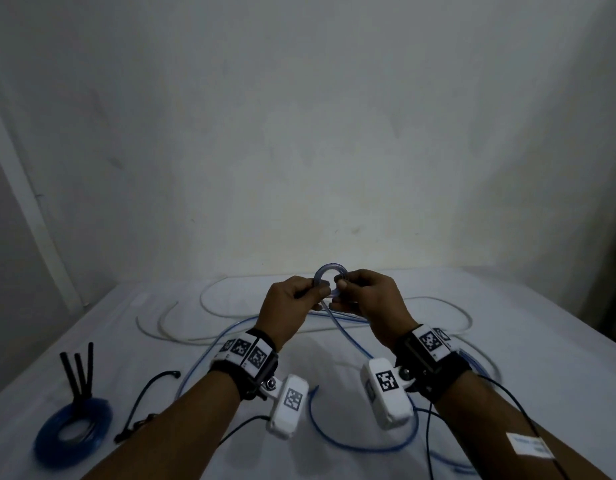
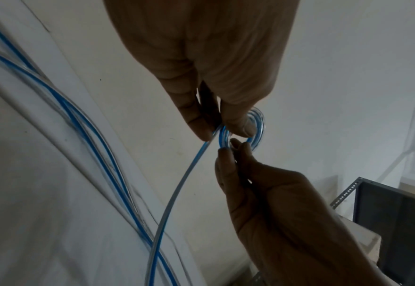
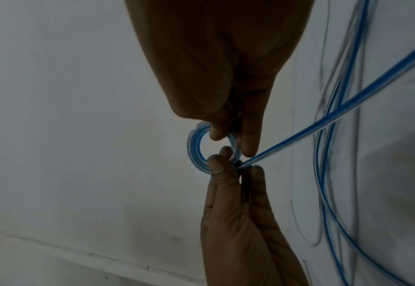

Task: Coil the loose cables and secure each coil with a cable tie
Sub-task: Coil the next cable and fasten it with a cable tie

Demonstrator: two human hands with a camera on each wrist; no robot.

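Both hands pinch a small loop [image 1: 329, 276] of the blue-striped clear cable [image 1: 337, 329] above the white table [image 1: 507, 306]: the left hand [image 1: 286, 308] has a closed thumb-and-finger grip on the loop's left side, the right hand [image 1: 367, 299] the same on its right. The cable's loose length trails down onto the table (beside a slack white cable [image 1: 209, 306]). A finished blue coil [image 1: 73, 429] lies at the near left, black cable ties [image 1: 78, 374] standing up from it.

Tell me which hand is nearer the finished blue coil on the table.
Left. The left hand is up at the small loop, on the blue coil's side; the right hand is further off.
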